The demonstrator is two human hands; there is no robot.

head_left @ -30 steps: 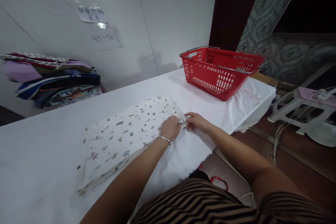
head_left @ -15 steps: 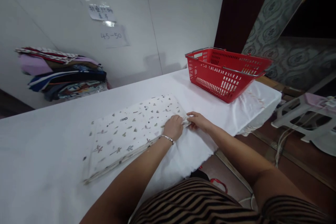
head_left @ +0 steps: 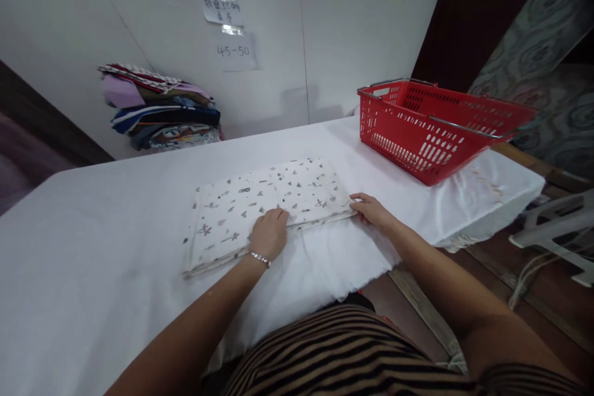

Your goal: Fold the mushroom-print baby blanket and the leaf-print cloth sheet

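Note:
A white cloth [head_left: 264, 201] with small printed figures, folded into a long flat rectangle, lies on the white-covered table. My left hand [head_left: 270, 232], with a bracelet at the wrist, is closed over the middle of its near edge; the thumb is hidden. At the near right corner of the cloth, my right hand [head_left: 370, 210] pinches the layered edge between thumb and fingers. Several folded layers show along the near side.
A red plastic basket [head_left: 417, 136] with metal handles stands on the table's right part. Folded fabrics [head_left: 162, 111] are stacked by the wall at the back left. Paper notes [head_left: 234, 51] hang on the wall. A pale plastic stool [head_left: 557, 229] is beyond the table's right end.
My left hand has slid left along the near edge, away from my right hand. The bunched right corner now lies flatter and straighter. The view has turned left.

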